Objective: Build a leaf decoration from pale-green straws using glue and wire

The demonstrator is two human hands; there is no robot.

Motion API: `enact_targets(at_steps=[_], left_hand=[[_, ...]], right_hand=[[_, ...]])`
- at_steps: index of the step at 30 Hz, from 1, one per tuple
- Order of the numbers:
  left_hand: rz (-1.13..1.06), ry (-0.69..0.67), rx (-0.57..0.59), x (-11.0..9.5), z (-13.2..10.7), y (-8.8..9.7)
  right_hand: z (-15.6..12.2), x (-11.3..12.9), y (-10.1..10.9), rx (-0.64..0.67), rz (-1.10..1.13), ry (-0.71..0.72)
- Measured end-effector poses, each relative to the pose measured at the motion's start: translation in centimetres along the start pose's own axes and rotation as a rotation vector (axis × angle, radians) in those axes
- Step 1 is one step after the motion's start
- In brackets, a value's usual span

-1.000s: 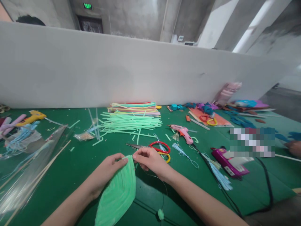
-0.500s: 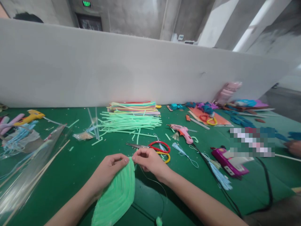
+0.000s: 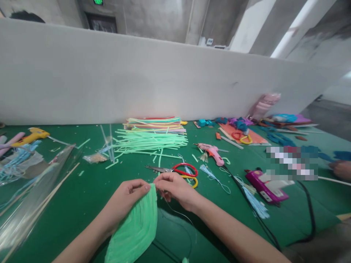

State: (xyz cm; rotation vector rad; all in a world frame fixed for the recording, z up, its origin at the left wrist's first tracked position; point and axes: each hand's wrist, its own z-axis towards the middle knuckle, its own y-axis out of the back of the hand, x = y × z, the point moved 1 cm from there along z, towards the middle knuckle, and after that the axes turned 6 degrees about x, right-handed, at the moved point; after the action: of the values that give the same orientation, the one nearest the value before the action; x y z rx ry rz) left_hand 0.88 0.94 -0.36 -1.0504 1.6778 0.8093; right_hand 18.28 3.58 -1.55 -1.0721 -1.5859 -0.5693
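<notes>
My left hand [image 3: 130,197] pinches the upper tip of a green leaf-shaped piece [image 3: 137,228] of fuzzy pipe-cleaner strips laid side by side. The piece hangs down toward the bottom edge. Beside that tip, my right hand [image 3: 175,190] is closed with thumb and finger pressed together. A thin pale wire or thread [image 3: 182,214] trails down from its fingers; their exact grip is hidden. Just beyond the hands lie scissors [image 3: 175,170] with one red and one yellow handle. A small green bit [image 3: 185,260] shows at the bottom edge.
Green pipe cleaners [image 3: 150,140] are heaped before a white partition [image 3: 164,80]. A pink glue gun [image 3: 211,151], blue tassels [image 3: 212,175] and a purple device [image 3: 265,186] lie right. Leftward are a yellow glue gun [image 3: 31,137] and clear wrap [image 3: 33,208]. Another person's hand [image 3: 341,170] is far right.
My right hand's lower fingers have shifted slightly and the trailing wire or thread hangs a little differently. My left hand keeps its hold on the leaf-shaped piece. The view has shifted a little.
</notes>
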Motion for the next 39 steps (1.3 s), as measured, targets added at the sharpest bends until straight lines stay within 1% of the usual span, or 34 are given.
enact_targets(at_steps=[6,12,17,22,26,29,34,39], left_hand=[[0.022,-0.003,0.011,-0.27,0.03,-0.14],[-0.021,0.018,0.019,-0.41,-0.13,-0.2],[0.011,-0.002,0.032,-0.31,-0.05,-0.17],[-0.012,-0.003,0.056,-0.2,-0.03,-0.25],[-0.044,0.023,0.066,-0.37,-0.01,-0.38],[-0.046,0.03,0.044,-0.49,0.04,-0.33],[0.04,0.048,-0.017,-0.19,0.01,0.15],[0.097,0.005,-0.015,0.2,0.13,0.49]], right_hand=[[-0.06,0.07,0.11,0.005,0.036,-0.018],[-0.32,0.28,0.32,0.088,0.134,-0.058],[-0.16,-0.12,0.44,0.074,0.135,-0.058],[-0.05,-0.42,0.44,0.091,0.155,-0.072],[-0.08,-0.19,0.41,0.099,0.14,-0.083],[-0.12,0.11,0.47,0.105,0.115,-0.062],[-0.15,0.17,0.68,0.104,-0.076,0.039],[0.03,-0.24,0.73,0.103,-0.053,0.085]])
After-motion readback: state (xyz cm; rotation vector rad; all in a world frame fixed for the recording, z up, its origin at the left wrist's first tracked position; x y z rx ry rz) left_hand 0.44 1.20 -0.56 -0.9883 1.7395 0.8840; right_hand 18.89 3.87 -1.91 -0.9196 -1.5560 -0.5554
